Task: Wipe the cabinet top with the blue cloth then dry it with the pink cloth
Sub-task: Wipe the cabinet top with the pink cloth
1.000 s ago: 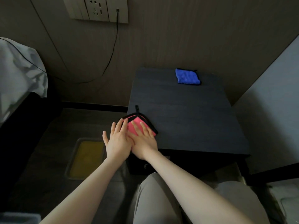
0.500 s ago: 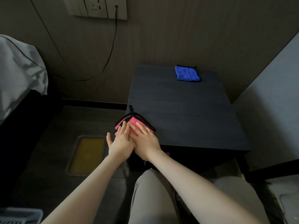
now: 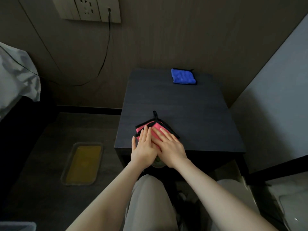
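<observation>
A folded pink cloth (image 3: 156, 126) with black trim lies on the dark cabinet top (image 3: 191, 114), near its front left corner. My left hand (image 3: 143, 147) and my right hand (image 3: 170, 145) press flat on it side by side, fingers straight, covering its near half. A folded blue cloth (image 3: 183, 76) rests at the back of the cabinet top, close to the wall and far from both hands.
A yellow tray (image 3: 83, 163) sits on the floor left of the cabinet. White bedding (image 3: 16, 80) hangs at the far left. A black cable (image 3: 106, 47) runs down from a wall socket (image 3: 90, 9). A pale wall panel (image 3: 275, 105) stands to the right.
Both hands have slid the pink cloth rightward from overhanging the cabinet's left edge to lying fully on the top. The blue cloth has not moved.
</observation>
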